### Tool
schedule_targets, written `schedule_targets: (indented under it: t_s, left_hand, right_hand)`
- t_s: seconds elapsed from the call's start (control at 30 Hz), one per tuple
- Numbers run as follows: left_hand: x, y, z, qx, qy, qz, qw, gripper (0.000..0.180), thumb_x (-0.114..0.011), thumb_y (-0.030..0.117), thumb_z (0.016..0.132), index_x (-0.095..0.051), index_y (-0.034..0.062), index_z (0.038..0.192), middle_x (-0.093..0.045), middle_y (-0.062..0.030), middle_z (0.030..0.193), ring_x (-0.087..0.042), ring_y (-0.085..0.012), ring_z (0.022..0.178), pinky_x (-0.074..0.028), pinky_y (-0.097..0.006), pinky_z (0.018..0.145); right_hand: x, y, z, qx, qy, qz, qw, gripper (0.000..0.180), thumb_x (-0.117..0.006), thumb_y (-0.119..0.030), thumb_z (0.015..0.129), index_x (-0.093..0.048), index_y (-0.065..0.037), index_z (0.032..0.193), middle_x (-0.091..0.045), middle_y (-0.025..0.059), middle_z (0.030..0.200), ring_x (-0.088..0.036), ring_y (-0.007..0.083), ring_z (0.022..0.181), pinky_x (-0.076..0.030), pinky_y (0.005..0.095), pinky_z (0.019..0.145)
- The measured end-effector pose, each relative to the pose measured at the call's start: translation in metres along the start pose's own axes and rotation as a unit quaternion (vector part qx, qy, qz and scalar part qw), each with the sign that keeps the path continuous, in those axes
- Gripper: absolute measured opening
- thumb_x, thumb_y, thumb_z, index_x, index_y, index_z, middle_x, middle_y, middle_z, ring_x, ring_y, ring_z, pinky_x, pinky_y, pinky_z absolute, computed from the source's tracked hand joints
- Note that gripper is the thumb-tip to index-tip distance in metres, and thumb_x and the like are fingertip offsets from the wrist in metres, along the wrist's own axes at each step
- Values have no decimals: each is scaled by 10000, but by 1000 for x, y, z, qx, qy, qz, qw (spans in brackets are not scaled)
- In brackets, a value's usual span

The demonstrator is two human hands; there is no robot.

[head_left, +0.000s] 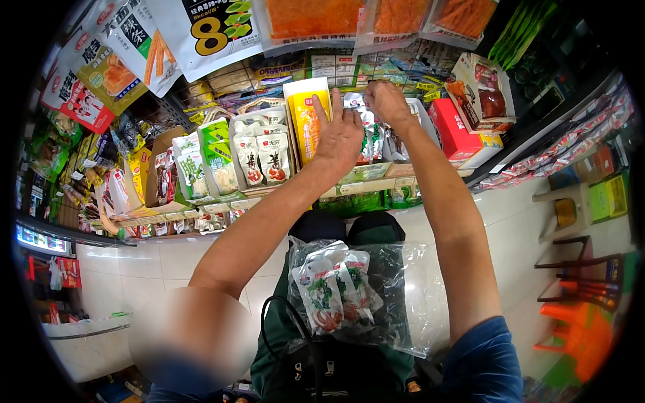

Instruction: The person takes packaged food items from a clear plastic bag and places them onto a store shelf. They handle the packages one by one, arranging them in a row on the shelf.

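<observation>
My left hand [338, 140] is raised at the shelf with its fingers apart. It lies in front of the right side of a tall yellow-and-white box [304, 101]; whether it touches the box I cannot tell. Beside it, my right hand [388, 104] is curled above a row of white-and-green snack packets [371, 138]. Its fingertips are turned away, so anything in them is hidden. On my lap rests a clear plastic bag [403, 295] with several white packets [336, 289] printed green and red.
Open boxes of white snack pouches [272, 154] and green-and-white packets [218, 154] line the shelf [376, 173] leftward. A red box [453, 127] stands at its right. Large snack bags [208, 33] hang above. Stools, including an orange one [581, 336], stand at the right on the tiled floor [514, 235].
</observation>
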State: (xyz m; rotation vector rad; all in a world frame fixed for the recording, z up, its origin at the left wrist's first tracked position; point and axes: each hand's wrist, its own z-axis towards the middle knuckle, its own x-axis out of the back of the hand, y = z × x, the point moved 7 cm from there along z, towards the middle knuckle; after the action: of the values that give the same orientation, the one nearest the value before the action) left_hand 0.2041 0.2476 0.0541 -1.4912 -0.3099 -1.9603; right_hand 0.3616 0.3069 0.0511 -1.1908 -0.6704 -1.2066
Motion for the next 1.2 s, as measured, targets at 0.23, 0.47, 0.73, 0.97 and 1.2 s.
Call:
schedule_targets:
  t_s: [0.23,0.47,0.73,0.97,1.2]
  left_hand:
    - [1,-3,-5,-1,-1,-9,1000,592,-764,226,823,-612,-83,1304,-616,-243,1327,-281,-528,1496,-91,-848,1126]
    - [2,-1,-3,0,1,-4,1000,539,-715,201,859,-610,-85,1303,-613,-249,1324,-273,-529,1502,-79,-846,1131]
    - [10,-1,-7,10,-7,-36,999,548,-693,213,879,-604,-31,1362,-570,-221,1406,-230,-510,1532,-74,-842,1138]
    - [61,32,-93,-89,-6,-295,951,576,-714,318,909,-573,40,1393,-551,-220,1408,-362,-463,1462,-252,-684,1184]
    - [106,63,-296,-107,-182,-413,886,829,-657,466,937,-382,50,1598,-305,-222,1667,-159,-406,1590,-33,-570,1294]
  right_hand:
    - [7,10,-6,-31,56,40,997,168,-638,-144,910,-761,-37,949,-729,263,976,-700,449,974,-544,512,911]
    - [11,56,-27,-151,169,200,953,259,-632,-238,948,-748,-11,903,-709,280,923,-689,462,931,-536,518,846]
    - [15,63,-49,-192,186,205,941,241,-607,-171,976,-732,28,1029,-750,184,882,-744,285,849,-555,389,786]
    - [53,-10,-94,-104,149,300,937,312,-563,-228,1040,-728,17,1140,-653,101,694,-618,141,636,-479,332,610]
    - [47,-126,-212,-7,-172,394,903,332,-629,-281,1047,-672,14,903,-630,5,806,-548,83,763,-447,251,688]
